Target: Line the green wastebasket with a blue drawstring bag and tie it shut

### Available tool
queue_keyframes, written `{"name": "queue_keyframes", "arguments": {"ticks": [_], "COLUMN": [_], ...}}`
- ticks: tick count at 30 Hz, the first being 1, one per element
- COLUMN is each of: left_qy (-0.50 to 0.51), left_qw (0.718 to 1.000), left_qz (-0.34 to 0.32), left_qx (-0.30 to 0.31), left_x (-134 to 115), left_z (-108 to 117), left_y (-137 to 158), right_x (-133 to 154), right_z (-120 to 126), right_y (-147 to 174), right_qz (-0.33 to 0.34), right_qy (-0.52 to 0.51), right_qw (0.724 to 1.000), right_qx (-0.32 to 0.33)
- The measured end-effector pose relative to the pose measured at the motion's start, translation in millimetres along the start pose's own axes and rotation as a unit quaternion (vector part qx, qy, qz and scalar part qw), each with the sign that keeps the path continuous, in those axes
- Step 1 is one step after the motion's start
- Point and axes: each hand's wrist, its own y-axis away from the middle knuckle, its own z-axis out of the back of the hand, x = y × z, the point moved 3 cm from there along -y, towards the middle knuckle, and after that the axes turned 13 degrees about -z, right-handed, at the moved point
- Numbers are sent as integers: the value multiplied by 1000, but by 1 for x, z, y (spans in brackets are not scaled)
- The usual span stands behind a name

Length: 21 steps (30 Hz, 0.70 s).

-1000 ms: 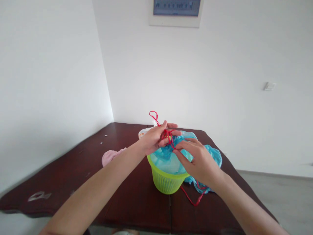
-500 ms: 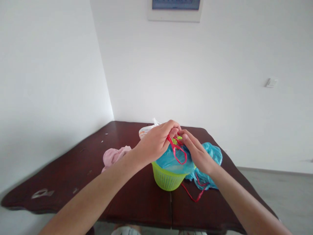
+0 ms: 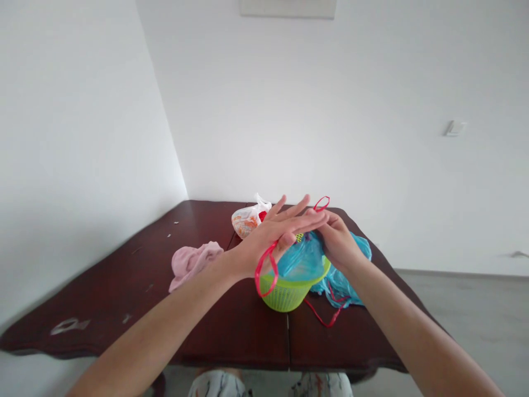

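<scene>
A blue plastic bag (image 3: pixel 301 262) with red drawstrings lines a lime-green basket (image 3: pixel 285 298). My left hand (image 3: pixel 275 234) is over the basket's left side, its fingers stretched out and spread. One red drawstring loop (image 3: pixel 265 281) hangs by its thumb. My right hand (image 3: pixel 336 238) is closed on the gathered bag at the right side, fingertips meeting those of the left hand. Another small red loop (image 3: pixel 322 203) sticks up above the right fingers. The hands hide the bag's upper edge and part of the basket's far rim.
A second blue bag (image 3: pixel 361 251) lies crumpled right of the basket, its red drawstring (image 3: pixel 326 322) trailing on the dark wooden table (image 3: pixel 231 336). Left of the basket is a pink cloth (image 3: pixel 192 264). Behind stands a white plastic bag (image 3: pixel 246 220) with something red inside.
My left hand has gone from curled to spread fingers, and its red loop now hangs further left. My right fingers have closed on the bag. The view has tipped down slightly.
</scene>
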Motion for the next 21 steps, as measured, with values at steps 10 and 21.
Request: {"name": "queue_keyframes", "arguments": {"ticks": [10, 21], "left_qy": [-23, -144], "left_qw": [978, 930], "left_qz": [208, 326], "left_qx": [-20, 87], "left_x": [-3, 56], "left_z": [-13, -12], "left_y": [40, 42], "right_x": [-17, -8], "right_z": [51, 6], "right_y": [-26, 13], "right_qz": [17, 161], "right_qy": [58, 394], "right_qw": [984, 902], "right_qx": [-168, 74]}}
